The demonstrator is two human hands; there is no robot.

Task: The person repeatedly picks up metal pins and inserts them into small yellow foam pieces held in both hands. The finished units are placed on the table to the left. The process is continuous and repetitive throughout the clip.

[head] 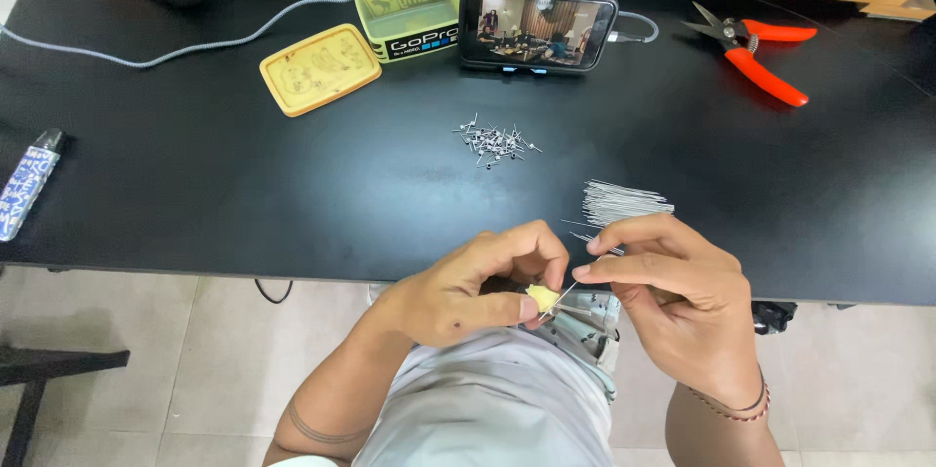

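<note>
Thin metal pin (563, 294) pinched at the table edge, aimed into a small yellow piece (542, 298).

Held by the right hand (678, 296), thumb and forefinger closed tight on its upper end; ran on a slant, long axis from upper right down to lower left, tip touching the yellow piece. Looked silvery, straight, very slender. Gripped that pale yellow lump in the left hand (478, 287), fingertips shut around it, just below the black table (244, 184). Lay beyond: 1 bundle of wires (624, 202), 1 heap of small pins (495, 141).
</note>
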